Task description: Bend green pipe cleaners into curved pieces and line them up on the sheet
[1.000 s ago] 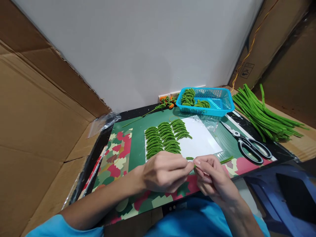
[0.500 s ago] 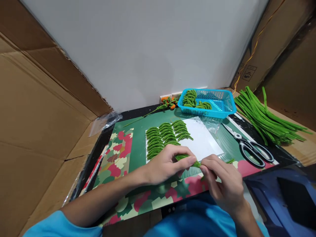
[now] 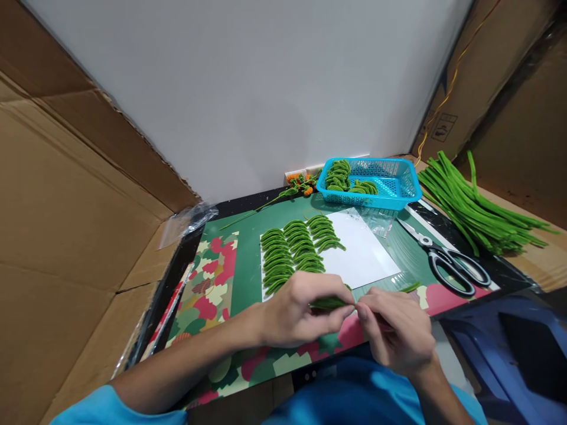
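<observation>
My left hand (image 3: 305, 310) is closed around a green pipe-cleaner leaf (image 3: 330, 303), most of it hidden by the fingers. At the leaf's right end, the thumb and forefinger of my right hand (image 3: 396, 327) are pinched together, touching the left fingertips. Just beyond my hands lies a white sheet (image 3: 363, 248) bearing rows of curved green pipe-cleaner leaves (image 3: 278, 260). A short green pipe-cleaner piece (image 3: 411, 287) shows behind my right hand on the green mat (image 3: 248, 254).
Black-handled scissors (image 3: 447, 260) lie at the right. A blue basket (image 3: 398, 203) at the back holds more leaves. Beside it are a bundle of green pipe cleaners (image 3: 478, 206) and an orange-flowered stem (image 3: 305, 183). Cardboard walls (image 3: 80, 189) flank the table.
Both hands stay together at the leaf's end, and the fingertips have turned and shifted slightly down. Less of the leaf shows between them now. The view has shifted a little.
</observation>
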`<state>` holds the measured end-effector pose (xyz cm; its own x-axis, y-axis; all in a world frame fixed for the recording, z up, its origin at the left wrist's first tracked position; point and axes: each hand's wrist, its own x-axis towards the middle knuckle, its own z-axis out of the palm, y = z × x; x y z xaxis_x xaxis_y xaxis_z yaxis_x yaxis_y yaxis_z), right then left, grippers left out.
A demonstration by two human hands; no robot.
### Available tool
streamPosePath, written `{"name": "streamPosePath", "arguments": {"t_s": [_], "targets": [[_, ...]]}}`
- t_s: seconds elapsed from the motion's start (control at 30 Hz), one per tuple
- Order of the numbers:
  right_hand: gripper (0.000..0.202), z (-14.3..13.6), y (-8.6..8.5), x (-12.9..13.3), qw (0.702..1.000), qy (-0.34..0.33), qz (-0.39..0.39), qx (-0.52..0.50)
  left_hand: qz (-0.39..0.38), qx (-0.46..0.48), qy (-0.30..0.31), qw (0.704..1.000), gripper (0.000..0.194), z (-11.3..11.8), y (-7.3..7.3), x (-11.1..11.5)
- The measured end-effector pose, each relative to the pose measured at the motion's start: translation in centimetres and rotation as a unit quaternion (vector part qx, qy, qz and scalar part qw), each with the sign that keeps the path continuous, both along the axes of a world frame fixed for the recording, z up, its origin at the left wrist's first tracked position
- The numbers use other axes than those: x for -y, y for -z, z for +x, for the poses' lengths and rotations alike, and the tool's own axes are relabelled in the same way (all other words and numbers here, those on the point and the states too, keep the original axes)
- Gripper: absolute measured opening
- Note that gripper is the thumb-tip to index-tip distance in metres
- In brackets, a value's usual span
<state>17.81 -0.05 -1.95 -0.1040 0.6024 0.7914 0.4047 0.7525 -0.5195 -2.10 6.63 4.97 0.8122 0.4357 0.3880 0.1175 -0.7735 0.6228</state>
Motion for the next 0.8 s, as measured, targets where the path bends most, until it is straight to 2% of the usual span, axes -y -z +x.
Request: {"name": "streamPosePath", "arguments": {"t_s": [0.03,0.07,0.1,0.13,0.17,0.2,0.23,0.27,0.33,0.4,0.47,0.53,0.6,0.67,0.7,0.73,0.8], "targets": [[0.024,-0.4,-0.1,0.2,0.997,-0.020,-0.042,-0.054,0.130,0.018,0.037,0.991,0.015,-0.1,-0.2,-0.2],[0.029,-0.9,-0.2,0.4,0.988,-0.047,-0.101,-0.109,0.267,0.026,0.067,0.961,0.016,-0.2,-0.5,-0.4],[0.036,-1.4,-0.4,0.6,0.967,-0.081,-0.173,-0.170,0.376,0.023,0.081,0.923,0.013,-0.2,-0.9,-0.7],[0.044,-1.8,-0.6,0.8,0.936,-0.115,-0.244,-0.227,0.455,0.032,0.086,0.886,0.011,-0.3,-1.2,-0.9],[0.048,-2.1,-0.8,0.9,0.908,-0.139,-0.290,-0.268,0.502,0.027,0.090,0.860,0.010,-0.3,-1.4,-1.2],[0.049,-2.4,-1.0,1.0,0.896,-0.141,-0.306,-0.289,0.526,0.025,0.087,0.846,0.009,-0.4,-1.6,-1.3],[0.047,-2.5,-1.1,1.0,0.901,-0.123,-0.300,-0.287,0.532,0.027,0.081,0.842,0.009,-0.4,-1.6,-1.4],[0.043,-2.4,-1.2,1.0,0.918,-0.098,-0.273,-0.269,0.518,0.026,0.074,0.852,0.010,-0.4,-1.5,-1.4],[0.028,-2.0,-1.1,0.9,0.962,-0.047,-0.182,-0.197,0.434,0.038,0.053,0.898,0.012,-0.4,-0.9,-1.1],[0.020,-1.4,-1.0,0.7,0.989,-0.021,-0.088,-0.116,0.281,0.061,0.024,0.957,0.015,-0.3,-0.4,-0.5],[0.022,-0.8,-0.8,0.5,0.998,-0.006,-0.030,-0.052,0.086,0.043,-0.002,0.995,0.015,-0.2,-0.3,0.0],[0.024,-0.3,-0.7,0.3,1.000,0.013,-0.008,-0.009,-0.095,-0.006,-0.033,0.995,0.017,-0.1,-0.7,0.3],[0.023,-0.2,-0.6,0.1,0.999,0.035,0.007,0.018,-0.249,-0.053,-0.051,0.966,0.027,0.0,-1.1,0.4],[0.022,-0.2,-0.6,0.0,0.998,0.045,0.021,0.031,-0.364,-0.075,-0.049,0.927,0.033,0.1,-1.3,0.3],[0.021,-0.2,-0.5,0.0,0.998,0.045,0.024,0.033,-0.386,-0.074,-0.047,0.918,0.032,0.1,-1.3,0.2],[0.021,-0.3,-0.5,0.0,0.998,0.040,0.026,0.029,-0.377,-0.067,-0.050,0.922,0.030,0.1,-1.2,0.2],[0.020,-0.5,-0.4,0.1,1.000,0.024,0.004,0.002,-0.273,-0.051,-0.052,0.959,0.019,0.0,-1.0,0.1]]}}
